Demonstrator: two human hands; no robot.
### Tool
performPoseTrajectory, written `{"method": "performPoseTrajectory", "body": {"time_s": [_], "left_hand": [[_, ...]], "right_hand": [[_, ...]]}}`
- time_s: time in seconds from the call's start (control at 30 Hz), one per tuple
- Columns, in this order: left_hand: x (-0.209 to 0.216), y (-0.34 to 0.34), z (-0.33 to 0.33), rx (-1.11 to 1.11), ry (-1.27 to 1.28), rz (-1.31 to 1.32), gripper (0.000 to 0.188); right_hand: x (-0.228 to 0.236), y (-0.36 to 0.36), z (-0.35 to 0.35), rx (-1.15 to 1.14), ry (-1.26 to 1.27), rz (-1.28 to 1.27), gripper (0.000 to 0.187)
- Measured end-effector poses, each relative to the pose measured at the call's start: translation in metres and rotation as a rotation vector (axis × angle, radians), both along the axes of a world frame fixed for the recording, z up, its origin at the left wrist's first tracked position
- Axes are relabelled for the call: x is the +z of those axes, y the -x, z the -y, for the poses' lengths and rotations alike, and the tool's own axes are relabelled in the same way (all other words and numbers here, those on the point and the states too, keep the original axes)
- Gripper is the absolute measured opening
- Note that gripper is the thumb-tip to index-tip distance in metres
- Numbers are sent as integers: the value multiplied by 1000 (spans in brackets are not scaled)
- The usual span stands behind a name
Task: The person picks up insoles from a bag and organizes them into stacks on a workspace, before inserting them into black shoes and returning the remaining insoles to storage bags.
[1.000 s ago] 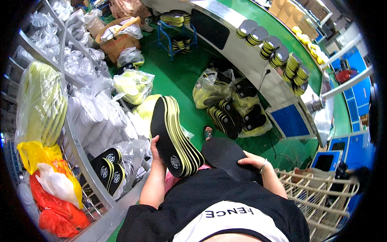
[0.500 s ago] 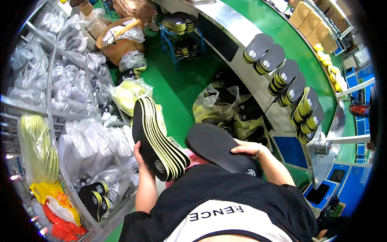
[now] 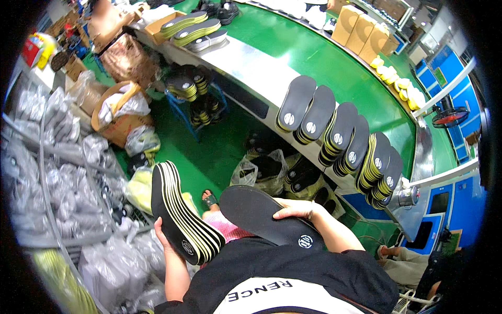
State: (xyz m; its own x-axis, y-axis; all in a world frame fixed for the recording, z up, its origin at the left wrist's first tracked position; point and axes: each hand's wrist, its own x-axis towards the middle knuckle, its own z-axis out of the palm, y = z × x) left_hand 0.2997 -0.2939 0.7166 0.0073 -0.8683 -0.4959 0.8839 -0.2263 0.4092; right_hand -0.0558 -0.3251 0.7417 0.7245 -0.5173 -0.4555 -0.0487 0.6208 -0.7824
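My left hand (image 3: 166, 243) is closed round the outer side of a stack of insoles (image 3: 188, 214), black on top with yellow-green edges between the layers. The stack is tilted, its striped side facing right. My right hand (image 3: 295, 209) grips black insoles (image 3: 248, 212) by the edge, thumb on top, the broad face upward. A pale round print shows near their heel, close to my shirt. How many layers lie beneath is hidden. The two bundles are held apart in front of my body.
Several insole stacks (image 3: 342, 136) stand along the metal edge of the green-topped bench (image 3: 261, 65). Below are bagged insoles (image 3: 261, 170) and a blue stool (image 3: 194, 128) with more stacks. Plastic-wrapped bundles (image 3: 57, 162) fill the left rack. Another person (image 3: 112, 31) is far left; a fan (image 3: 449, 118) stands right.
My view has shifted, bringing more of the bench and the far person into sight. Both hands keep hold of their insoles, which have changed tilt only slightly.
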Motion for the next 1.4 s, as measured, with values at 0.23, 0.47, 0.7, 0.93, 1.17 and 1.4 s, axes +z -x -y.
{"method": "performPoseTrajectory", "body": {"time_s": [0.23,0.47,0.7,0.93,1.17,1.4], "left_hand": [[-11,-38,153,-234,12,-71,54],[-3,-108,292,-413,146,-16,53],[-15,-115,367,-544,280,93,44],[19,-34,410,-857,161,-219,51],[48,50,432,-1062,109,-287,46],[54,164,465,-1241,25,-219,49]], "right_hand": [[29,-32,92,-355,20,-31,81],[37,-103,188,-713,-64,114,62],[55,-118,189,-1156,-439,179,37],[74,-104,153,-1566,-371,264,35],[76,-64,113,-1945,-71,292,40],[81,13,116,-1978,128,320,43]]}}
